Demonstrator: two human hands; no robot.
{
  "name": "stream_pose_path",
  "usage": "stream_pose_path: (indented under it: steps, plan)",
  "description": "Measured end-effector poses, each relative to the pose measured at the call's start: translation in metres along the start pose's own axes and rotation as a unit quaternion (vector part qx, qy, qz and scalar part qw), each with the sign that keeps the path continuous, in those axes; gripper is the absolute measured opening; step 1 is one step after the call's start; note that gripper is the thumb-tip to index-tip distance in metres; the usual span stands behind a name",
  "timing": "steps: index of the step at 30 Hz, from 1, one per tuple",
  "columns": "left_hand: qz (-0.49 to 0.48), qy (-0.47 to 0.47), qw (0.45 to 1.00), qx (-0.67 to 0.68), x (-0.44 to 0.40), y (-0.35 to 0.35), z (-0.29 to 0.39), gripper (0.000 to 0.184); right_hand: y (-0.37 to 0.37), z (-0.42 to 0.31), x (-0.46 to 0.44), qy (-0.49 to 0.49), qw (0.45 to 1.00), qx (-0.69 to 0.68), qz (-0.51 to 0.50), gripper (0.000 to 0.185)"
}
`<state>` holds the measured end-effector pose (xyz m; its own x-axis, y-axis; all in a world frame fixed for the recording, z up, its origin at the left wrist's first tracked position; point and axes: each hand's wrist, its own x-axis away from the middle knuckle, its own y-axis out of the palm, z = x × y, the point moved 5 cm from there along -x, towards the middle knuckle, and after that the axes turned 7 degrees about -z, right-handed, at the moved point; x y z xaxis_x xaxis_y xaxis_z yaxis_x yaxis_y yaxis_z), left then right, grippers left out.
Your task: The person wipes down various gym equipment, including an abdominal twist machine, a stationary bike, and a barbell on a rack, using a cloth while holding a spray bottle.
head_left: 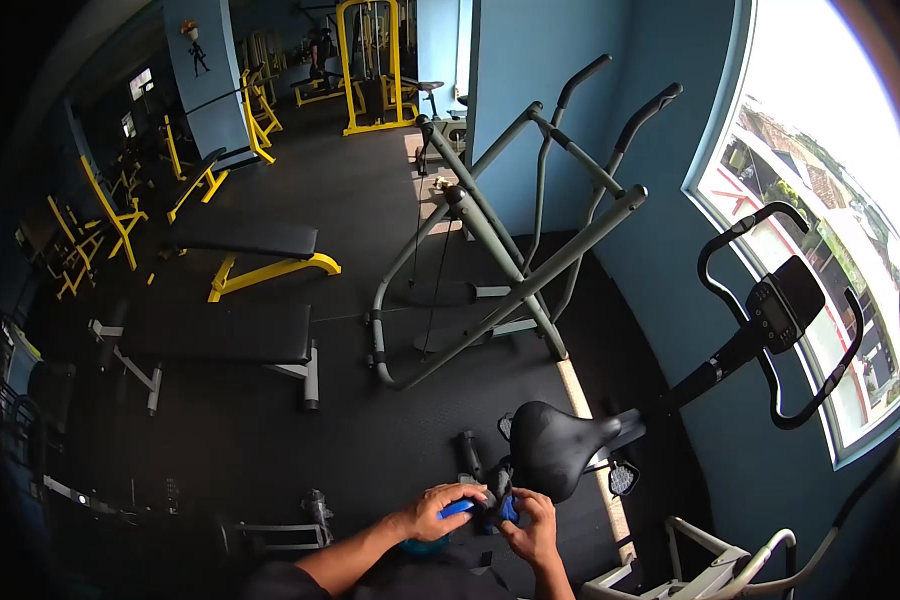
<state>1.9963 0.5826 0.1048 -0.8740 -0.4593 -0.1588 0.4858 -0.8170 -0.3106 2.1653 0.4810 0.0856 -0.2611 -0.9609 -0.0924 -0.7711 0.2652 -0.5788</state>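
Note:
Both hands are close together in front of my body, low in the head view. My left hand [442, 512] is closed, with a small bright blue piece [457, 508] showing at its fingers; its kind is not clear. My right hand [532, 528] pinches a crumpled dark grey and blue cloth [508, 508]. The left fingertips also reach the cloth's dark part. Under my left wrist shows part of a teal rounded object [425, 546], mostly hidden. Just beyond my right hand is the black saddle [555, 448] of an exercise bike, apart from the fingers.
The bike's console [785, 305] and handlebars stand by the window at right. A grey elliptical frame [510, 290] is ahead. A black flat bench [220, 333] and a yellow-legged bench [250, 240] stand left. A white metal frame [715, 570] is at lower right.

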Motion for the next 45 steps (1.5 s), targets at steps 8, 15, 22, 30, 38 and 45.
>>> stream_pose_path:
  steps: [8,15,22,30,38,45]
  plan:
    - [0.029,-0.026,0.999,-0.018,0.031,-0.056,-0.023,0.031,0.047,-0.002,-0.041,0.09,0.961,-0.165,-0.202,0.037]
    - [0.26,-0.106,0.955,-0.097,0.106,-0.191,-0.061,0.036,0.144,-0.083,-0.168,0.061,0.939,0.012,-0.337,0.04]
    - [0.276,-0.115,0.924,-0.238,0.134,-0.348,0.004,0.054,0.168,-0.225,-0.277,0.011,0.586,-0.296,-0.754,0.029]
    - [0.286,-0.141,0.882,-0.346,0.09,-0.465,0.02,0.058,0.345,-0.314,-0.333,-0.329,0.879,-0.046,-0.342,0.039]
    - [0.246,-0.308,0.87,-0.294,0.07,-0.544,-0.076,0.056,0.39,-0.297,-0.442,-0.262,0.805,-0.216,-0.488,0.058]
    - [0.339,-0.15,0.928,-0.044,0.018,-0.615,-0.168,0.081,0.343,-0.322,-0.578,-0.275,0.787,-0.295,-0.467,0.041]
